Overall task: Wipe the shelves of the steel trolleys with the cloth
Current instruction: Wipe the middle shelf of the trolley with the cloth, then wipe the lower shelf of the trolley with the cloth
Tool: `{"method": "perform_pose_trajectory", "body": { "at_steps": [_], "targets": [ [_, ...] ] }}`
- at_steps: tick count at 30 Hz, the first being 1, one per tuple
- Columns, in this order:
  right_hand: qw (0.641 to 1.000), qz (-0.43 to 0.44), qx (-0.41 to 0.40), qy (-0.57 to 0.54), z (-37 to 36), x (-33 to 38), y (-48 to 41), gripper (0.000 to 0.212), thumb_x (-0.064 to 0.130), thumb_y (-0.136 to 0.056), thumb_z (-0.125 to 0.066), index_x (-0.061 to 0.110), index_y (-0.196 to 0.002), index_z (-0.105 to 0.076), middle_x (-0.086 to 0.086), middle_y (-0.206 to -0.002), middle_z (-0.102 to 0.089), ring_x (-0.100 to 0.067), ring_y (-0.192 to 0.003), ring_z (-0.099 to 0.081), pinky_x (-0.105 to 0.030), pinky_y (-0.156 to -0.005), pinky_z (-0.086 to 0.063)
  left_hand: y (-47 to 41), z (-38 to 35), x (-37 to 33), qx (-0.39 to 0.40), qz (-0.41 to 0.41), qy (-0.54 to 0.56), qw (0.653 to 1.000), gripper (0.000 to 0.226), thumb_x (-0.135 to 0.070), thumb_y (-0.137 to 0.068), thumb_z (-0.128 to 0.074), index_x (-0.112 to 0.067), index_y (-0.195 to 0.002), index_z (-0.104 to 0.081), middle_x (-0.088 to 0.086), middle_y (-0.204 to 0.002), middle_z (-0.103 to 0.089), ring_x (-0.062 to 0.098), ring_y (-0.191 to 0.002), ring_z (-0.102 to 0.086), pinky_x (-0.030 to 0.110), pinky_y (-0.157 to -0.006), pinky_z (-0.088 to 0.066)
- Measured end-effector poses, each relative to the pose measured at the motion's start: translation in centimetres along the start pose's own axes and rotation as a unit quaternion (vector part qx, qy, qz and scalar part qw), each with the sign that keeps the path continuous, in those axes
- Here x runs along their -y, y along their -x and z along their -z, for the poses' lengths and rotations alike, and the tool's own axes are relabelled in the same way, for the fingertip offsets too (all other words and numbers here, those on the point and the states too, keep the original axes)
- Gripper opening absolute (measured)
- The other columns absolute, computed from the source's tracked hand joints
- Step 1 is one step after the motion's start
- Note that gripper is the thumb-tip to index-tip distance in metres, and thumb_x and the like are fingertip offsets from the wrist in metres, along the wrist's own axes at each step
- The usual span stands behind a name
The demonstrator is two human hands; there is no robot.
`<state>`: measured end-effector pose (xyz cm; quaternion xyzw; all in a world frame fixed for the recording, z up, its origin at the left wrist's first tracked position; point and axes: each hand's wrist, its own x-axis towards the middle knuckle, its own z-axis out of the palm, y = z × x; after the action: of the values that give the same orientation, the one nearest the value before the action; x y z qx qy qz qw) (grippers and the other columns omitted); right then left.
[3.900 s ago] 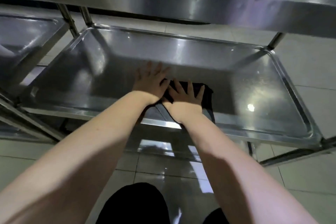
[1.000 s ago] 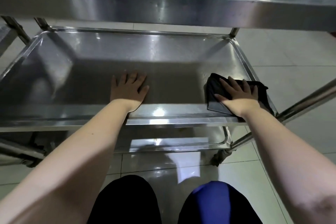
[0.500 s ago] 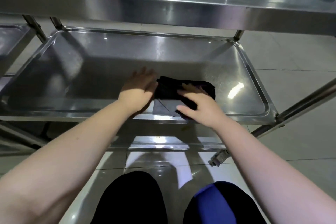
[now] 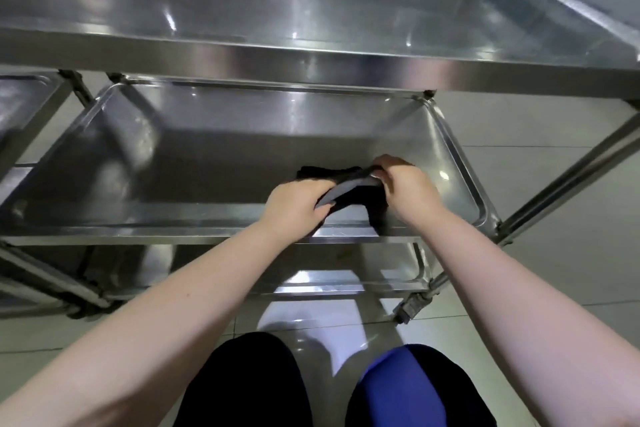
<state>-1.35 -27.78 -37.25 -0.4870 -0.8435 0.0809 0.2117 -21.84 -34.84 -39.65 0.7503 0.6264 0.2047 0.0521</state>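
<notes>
Nearest are two knees, one in black (image 4: 242, 381) and one in blue (image 4: 408, 388), above a pale tiled floor (image 4: 519, 184); two bare forearms reach forward from here. Beyond the knees is the bottom shelf (image 4: 398, 274) of the steel trolley, with a wheel (image 4: 412, 305) under its near right corner; above it is the middle shelf (image 4: 207, 166), a shallow tray with a raised rim. Over the front right part of this shelf, the left hand (image 4: 298, 210) and the right hand (image 4: 410, 189) hold the dark cloth (image 4: 363, 201) between them; the fingers of each hand are curled around one edge, so the cloth is stretched from hand to hand and partly lifted; its lower part hangs near the front rim. Farther up, the top shelf (image 4: 311, 10) crosses the whole view; at the far left is part of a second trolley (image 4: 24, 97).
</notes>
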Motion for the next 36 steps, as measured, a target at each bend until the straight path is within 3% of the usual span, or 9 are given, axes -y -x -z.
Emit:
{"method": "perform_pose_trajectory", "body": {
  "at_steps": [5,9,12,17,26,29,32,34,36],
  "targets": [
    [0.998,0.01,-0.063,-0.025,4.9,-1.2,1.5,0.022,0.024,-0.1,-0.043,0.01,-0.107,-0.059,-0.014,-0.101,-0.065,-0.036,-0.094,-0.058,-0.033,-0.076,-0.04,-1.2,3.6,-3.7,-0.08,-0.029,0.045,0.995,0.021,-0.025,-0.093,-0.059,-0.021,-0.112,-0.067,0.004,-0.103,-0.07,0.028,-0.096,-0.062,0.036,-0.071,-0.044],
    [0.995,0.034,-0.043,-0.077,5.5,-2.7,8.3,0.031,0.039,-0.093,-0.049,0.01,-0.104,-0.056,0.001,-0.096,-0.052,-0.012,-0.087,-0.044,-0.017,-0.073,-0.029,1.2,2.3,-6.4,-0.054,-0.114,0.089,0.988,0.028,-0.012,-0.087,-0.063,-0.018,-0.114,-0.068,0.005,-0.103,-0.062,0.027,-0.096,-0.057,0.036,-0.075,-0.045],
    [0.996,0.047,-0.001,-0.076,3.6,-4.7,12.1,0.032,0.034,-0.087,-0.067,0.007,-0.1,-0.055,-0.002,-0.09,-0.05,-0.017,-0.083,-0.045,-0.027,-0.073,-0.034,2.9,-1.2,-6.9,-0.003,-0.142,0.095,0.985,0.027,-0.01,-0.086,-0.063,-0.015,-0.112,-0.069,0.006,-0.1,-0.065,0.03,-0.094,-0.058,0.037,-0.077,-0.045],
    [0.995,0.08,0.028,-0.06,-2.9,-9.2,16.6,0.013,0.021,-0.089,-0.056,0.008,-0.09,-0.056,-0.008,-0.083,-0.055,-0.026,-0.077,-0.05,-0.038,-0.068,-0.039,6.1,-10.0,-5.7,0.032,-0.195,0.099,0.975,0.022,-0.022,-0.091,-0.06,-0.011,-0.105,-0.073,0.005,-0.091,-0.068,0.026,-0.081,-0.061,0.036,-0.072,-0.05],
    [0.994,-0.001,-0.009,-0.112,-16.8,-15.5,20.0,0.016,0.022,-0.086,-0.067,0.008,-0.09,-0.062,-0.003,-0.081,-0.056,-0.029,-0.074,-0.053,-0.045,-0.065,-0.048,6.5,-23.5,-1.3,0.067,-0.121,0.083,0.987,0.019,-0.027,-0.09,-0.064,-0.015,-0.103,-0.071,0.002,-0.086,-0.067,0.024,-0.078,-0.061,0.033,-0.071,-0.047],
    [0.993,-0.024,-0.042,-0.106,-19.1,-17.0,17.6,0.011,0.019,-0.086,-0.066,0.012,-0.088,-0.058,0.001,-0.082,-0.052,-0.021,-0.077,-0.049,-0.036,-0.068,-0.039,4.4,-25.2,-0.3,0.043,-0.081,0.08,0.993,0.02,-0.034,-0.09,-0.062,-0.019,-0.1,-0.069,0.001,-0.089,-0.067,0.025,-0.084,-0.061,0.04,-0.073,-0.049],
    [0.989,-0.068,-0.103,-0.084,-19.4,-18.5,13.0,0.013,0.024,-0.085,-0.06,0.014,-0.094,-0.06,-0.001,-0.088,-0.053,-0.022,-0.087,-0.05,-0.03,-0.071,-0.033,0.6,-25.9,0.2,-0.052,0.0,0.087,0.995,0.016,-0.036,-0.093,-0.061,-0.022,-0.09,-0.067,-0.009,-0.084,-0.061,0.012,-0.085,-0.055,0.023,-0.072,-0.043],
    [0.983,-0.077,-0.139,-0.096,-19.1,-19.3,11.0,0.018,0.018,-0.086,-0.059,0.018,-0.104,-0.062,-0.005,-0.099,-0.059,-0.026,-0.097,-0.054,-0.035,-0.082,-0.042,-1.3,-25.8,-0.3,-0.12,-0.001,0.093,0.988,0.018,-0.034,-0.093,-0.058,-0.022,-0.103,-0.067,-0.012,-0.097,-0.055,0.001,-0.093,-0.047,0.003,-0.078,-0.034],
    [0.984,-0.084,-0.13,-0.088,-19.7,-20.0,10.6,0.025,0.014,-0.086,-0.056,0.02,-0.11,-0.063,-0.009,-0.105,-0.06,-0.031,-0.102,-0.055,-0.041,-0.087,-0.045,-1.6,-26.5,-0.4,-0.143,-0.018,0.087,0.986,0.022,-0.031,-0.091,-0.058,-0.022,-0.11,-0.067,-0.008,-0.102,-0.059,0.003,-0.091,-0.05,0.001,-0.078,-0.031]
  ]
}}
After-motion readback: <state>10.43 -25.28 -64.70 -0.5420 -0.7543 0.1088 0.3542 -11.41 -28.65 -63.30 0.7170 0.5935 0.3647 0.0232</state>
